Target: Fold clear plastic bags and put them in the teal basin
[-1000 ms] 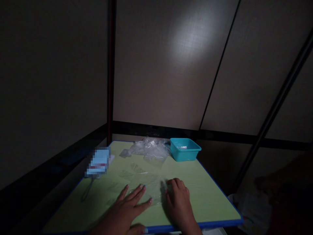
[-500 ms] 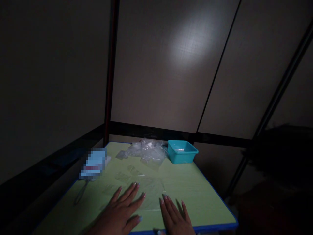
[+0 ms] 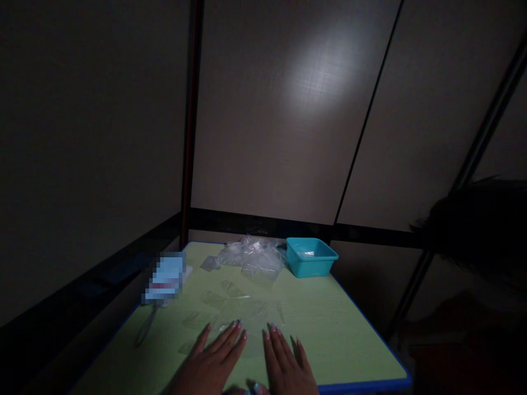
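My left hand point(image 3: 216, 359) lies flat on the green table point(image 3: 337, 334), fingers stretched out and spread. Beside it my right hand point(image 3: 284, 362) also lies flat with its fingers extended. Both press on a clear plastic bag point(image 3: 251, 321) spread on the tabletop near the front edge. Neither hand holds anything.
Several small clear bags point(image 3: 222, 299) lie loose in the table's middle, and a crumpled heap of clear plastic point(image 3: 253, 255) sits at the back. A teal tub point(image 3: 310, 258) stands at the back right. A blurred card with a cord point(image 3: 164, 277) lies at the left edge. Dark hair point(image 3: 473, 230) intrudes at right.
My right hand uncurled from a loose fist to flat fingers and drew toward me. Both hands now lie closer together on the clear bag. The view shifted slightly.
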The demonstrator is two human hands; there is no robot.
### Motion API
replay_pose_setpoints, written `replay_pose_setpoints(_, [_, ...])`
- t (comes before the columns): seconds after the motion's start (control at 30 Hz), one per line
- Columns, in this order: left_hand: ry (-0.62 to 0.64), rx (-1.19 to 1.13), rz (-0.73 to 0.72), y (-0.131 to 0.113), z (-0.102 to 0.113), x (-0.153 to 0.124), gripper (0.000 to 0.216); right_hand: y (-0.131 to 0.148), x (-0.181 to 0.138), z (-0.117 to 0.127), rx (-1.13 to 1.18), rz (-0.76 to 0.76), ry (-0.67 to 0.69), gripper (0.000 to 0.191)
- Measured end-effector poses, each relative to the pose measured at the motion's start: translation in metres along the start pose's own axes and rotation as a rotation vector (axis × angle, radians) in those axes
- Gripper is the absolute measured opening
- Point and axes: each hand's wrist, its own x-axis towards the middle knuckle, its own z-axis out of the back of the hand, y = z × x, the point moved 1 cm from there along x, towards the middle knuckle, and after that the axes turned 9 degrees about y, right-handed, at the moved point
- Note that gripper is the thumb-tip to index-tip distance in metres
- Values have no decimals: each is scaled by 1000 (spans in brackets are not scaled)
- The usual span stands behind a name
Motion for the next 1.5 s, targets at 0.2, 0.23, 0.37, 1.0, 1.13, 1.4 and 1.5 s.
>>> replay_pose_setpoints(0.2, [-145, 24, 133, 21, -2, -15, 59, -12, -7, 1, 2, -45, -9, 60])
replay_pose_setpoints(0.23, [-176, 31, 141, 19, 0, -14, 59, -11, -6, 8, 22, -28, 27, 63])
replay_pose_setpoints(0.37, [-193, 22, 107, -5, 13, 2, 57, 2, 9, 42, 117, 6, 86, 62])
replay_pose_setpoints(1.0, [-168, 33, 325, 21, 0, 39, 60, 3, 41, 31, 159, -99, 79, 52])
replay_pose_setpoints(1.13, [-167, 39, 373, 37, 3, 32, 62, 3, 41, 33, 177, -102, 86, 53])
replay_pose_setpoints(1.4, [-143, 38, 414, 47, 7, 27, 64, 4, 42, 34, 181, -104, 92, 53])
replay_pose_setpoints(1.5, [-149, 20, 442, 49, 17, 38, 64, 2, 44, 35, 174, -102, 93, 54])
